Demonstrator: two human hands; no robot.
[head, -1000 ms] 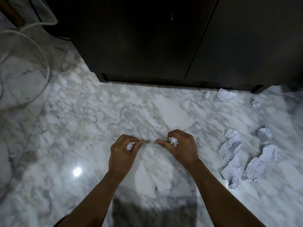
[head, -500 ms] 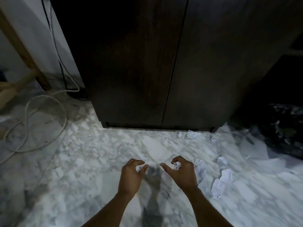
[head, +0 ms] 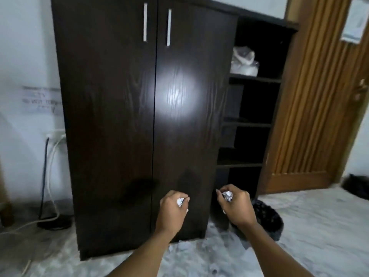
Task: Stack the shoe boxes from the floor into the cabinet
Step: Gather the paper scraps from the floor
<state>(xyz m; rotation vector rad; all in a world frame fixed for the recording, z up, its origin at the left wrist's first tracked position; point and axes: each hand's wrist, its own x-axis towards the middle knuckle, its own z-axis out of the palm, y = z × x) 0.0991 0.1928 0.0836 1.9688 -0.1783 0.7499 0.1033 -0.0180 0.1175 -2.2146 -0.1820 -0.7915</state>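
– The left hand (head: 173,210) grips a paper ball (head: 180,201). The right hand (head: 236,206) grips a second paper ball (head: 227,195).
– Where are the shoe boxes?
– I can't see any. The cabinet (head: 111,116) stands shut, just ahead of both hands.
– So the stacking hasn't started?
– I think not. Next, drop the paper, pull a handle (head: 145,22), then fetch a box.

Held out side by side, left grip (head: 173,207) curls round a paper wad (head: 180,202), right grip (head: 234,205) round another wad (head: 227,196)
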